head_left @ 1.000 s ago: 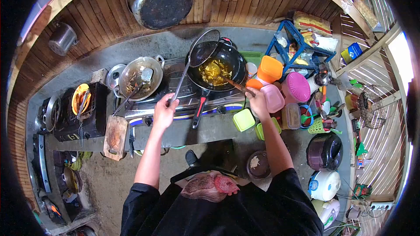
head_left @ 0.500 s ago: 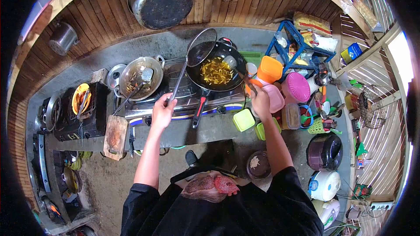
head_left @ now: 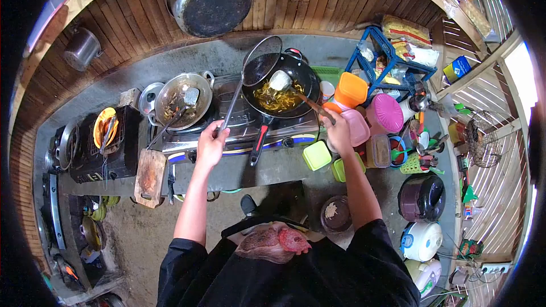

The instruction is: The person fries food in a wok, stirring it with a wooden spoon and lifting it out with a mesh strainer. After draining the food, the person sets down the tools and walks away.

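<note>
A black wok (head_left: 304,77) with yellow strips of food (head_left: 277,99) sits on the gas stove (head_left: 239,131). My left hand (head_left: 211,145) grips the long handle of a wire skimmer (head_left: 259,65), whose round mesh head is held over the wok's left rim. My right hand (head_left: 338,131) holds the wooden handle of a ladle (head_left: 281,79); its bowl is raised above the food in the wok.
A second pan (head_left: 183,99) with a spatula rests on the stove's left burner. Left of it stand a grill (head_left: 105,136) and a wooden chopping board (head_left: 151,176). Plastic containers (head_left: 364,108), a blue rack (head_left: 392,59) and rice cookers (head_left: 422,219) crowd the right side.
The ladle's bowl swept from the wok's middle to its right edge and back to the left, now lifted over the food. The skimmer and my left hand stayed almost still.
</note>
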`<state>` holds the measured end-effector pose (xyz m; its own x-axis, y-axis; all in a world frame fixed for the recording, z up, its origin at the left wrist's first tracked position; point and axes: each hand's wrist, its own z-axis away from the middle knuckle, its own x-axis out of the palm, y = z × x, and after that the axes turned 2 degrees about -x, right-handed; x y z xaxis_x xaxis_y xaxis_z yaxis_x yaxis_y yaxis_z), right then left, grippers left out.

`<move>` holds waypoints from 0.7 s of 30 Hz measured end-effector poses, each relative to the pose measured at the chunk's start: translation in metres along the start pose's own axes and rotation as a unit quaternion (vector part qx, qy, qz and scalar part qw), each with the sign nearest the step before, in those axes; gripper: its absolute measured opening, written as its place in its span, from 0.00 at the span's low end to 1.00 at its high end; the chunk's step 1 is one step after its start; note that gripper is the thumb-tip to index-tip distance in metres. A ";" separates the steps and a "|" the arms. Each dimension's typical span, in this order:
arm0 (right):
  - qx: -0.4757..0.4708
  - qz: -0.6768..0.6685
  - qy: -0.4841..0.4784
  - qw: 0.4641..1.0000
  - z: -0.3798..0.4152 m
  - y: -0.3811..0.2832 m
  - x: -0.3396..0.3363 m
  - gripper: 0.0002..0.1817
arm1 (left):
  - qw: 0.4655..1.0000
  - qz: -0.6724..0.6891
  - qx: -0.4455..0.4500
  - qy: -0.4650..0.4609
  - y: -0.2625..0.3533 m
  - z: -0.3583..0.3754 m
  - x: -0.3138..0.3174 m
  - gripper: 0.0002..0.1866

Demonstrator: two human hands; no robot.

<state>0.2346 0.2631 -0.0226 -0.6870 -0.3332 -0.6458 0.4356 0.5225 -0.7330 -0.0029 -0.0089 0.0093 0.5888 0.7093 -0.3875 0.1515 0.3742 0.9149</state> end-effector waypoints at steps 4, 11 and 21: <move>-0.091 0.146 0.083 0.981 0.000 -0.005 -0.005 0.17 | 1.000 0.008 0.006 0.002 -0.005 -0.002 0.001 0.16; -0.001 0.159 0.027 0.987 0.004 -0.015 -0.008 0.15 | 1.000 0.014 0.009 -0.005 -0.007 -0.003 0.002 0.17; 0.044 -0.003 -0.012 0.999 0.003 0.008 0.005 0.17 | 1.000 0.015 0.000 -0.013 -0.004 -0.003 0.003 0.15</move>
<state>0.2365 0.2628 -0.0325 -0.6754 -0.3558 -0.6460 0.4822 0.4497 -0.7518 -0.0040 -0.0062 0.0042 0.6134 0.7043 -0.3573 0.1341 0.3529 0.9260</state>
